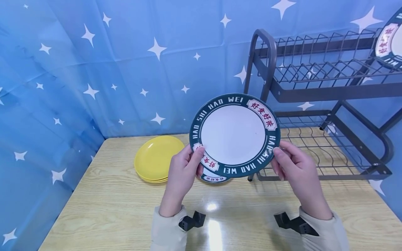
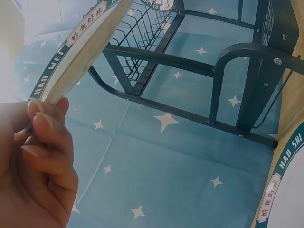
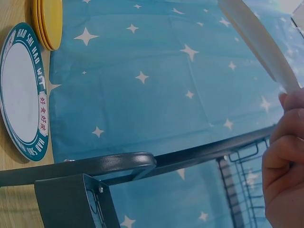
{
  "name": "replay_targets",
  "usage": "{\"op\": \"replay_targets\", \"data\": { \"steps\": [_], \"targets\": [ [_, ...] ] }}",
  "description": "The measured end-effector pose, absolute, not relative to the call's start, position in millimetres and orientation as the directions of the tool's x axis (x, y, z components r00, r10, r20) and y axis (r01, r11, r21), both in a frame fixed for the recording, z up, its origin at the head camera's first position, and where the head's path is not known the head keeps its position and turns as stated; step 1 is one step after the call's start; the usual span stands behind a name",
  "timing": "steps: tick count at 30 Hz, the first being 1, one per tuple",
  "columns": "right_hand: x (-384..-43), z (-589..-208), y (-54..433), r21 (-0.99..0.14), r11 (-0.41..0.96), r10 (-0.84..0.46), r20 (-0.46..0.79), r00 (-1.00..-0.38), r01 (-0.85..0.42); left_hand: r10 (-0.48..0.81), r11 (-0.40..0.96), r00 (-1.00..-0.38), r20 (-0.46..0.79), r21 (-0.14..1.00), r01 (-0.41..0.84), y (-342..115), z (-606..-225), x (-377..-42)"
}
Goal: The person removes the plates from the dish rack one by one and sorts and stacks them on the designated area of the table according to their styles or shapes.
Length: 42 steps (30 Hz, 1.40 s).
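Both hands hold a white plate (image 1: 233, 134) with a dark green lettered rim, raised above the table and tilted toward the head camera. My left hand (image 1: 185, 167) pinches its lower left rim, thumb on the face. On the opposite side, my right hand (image 1: 295, 169) grips the right rim, thumb also in front. The left wrist view shows the left fingers (image 2: 50, 128) curled behind the plate's edge. In the right wrist view, the right fingers (image 3: 287, 142) bend under the rim. A second green-rimmed plate (image 3: 21, 90) lies on the table, mostly hidden beneath the raised one in the head view.
Left of the hands, several yellow plates (image 1: 158, 158) are stacked on the wooden table (image 1: 103, 209). A dark two-tier metal rack (image 1: 320, 92) stands at the right; another green-rimmed plate (image 1: 386, 45) leans in its upper tier. A blue starred curtain (image 1: 132, 69) hangs behind.
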State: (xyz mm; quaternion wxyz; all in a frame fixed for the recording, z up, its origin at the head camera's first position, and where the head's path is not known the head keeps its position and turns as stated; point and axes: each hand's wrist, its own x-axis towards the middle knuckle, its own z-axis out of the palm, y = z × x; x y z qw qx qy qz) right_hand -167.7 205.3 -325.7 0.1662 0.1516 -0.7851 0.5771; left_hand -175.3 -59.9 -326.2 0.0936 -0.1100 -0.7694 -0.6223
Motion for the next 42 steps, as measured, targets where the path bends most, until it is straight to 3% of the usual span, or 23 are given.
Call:
{"op": "replay_targets", "data": {
  "steps": [10,23,42],
  "targets": [
    [-166.7,-324.0,206.5,-0.881,0.298,0.049,0.399,-0.916,-0.367,0.001,0.202,-0.961,0.278,0.941,0.272,-67.6,-326.7,-176.0],
    [-168.4,-321.8,218.4,-0.933,0.123,0.288,0.359,-0.888,-0.338,-0.039,0.202,-0.964,0.264,0.947,0.251,-68.9,-326.4,-177.6],
    [-167.0,-315.8,254.9,-0.799,-0.027,0.488,0.514,-0.706,-0.601,-0.046,0.231,-0.97,0.239,0.947,0.223,-68.8,-334.6,-183.6]
  ]
}}
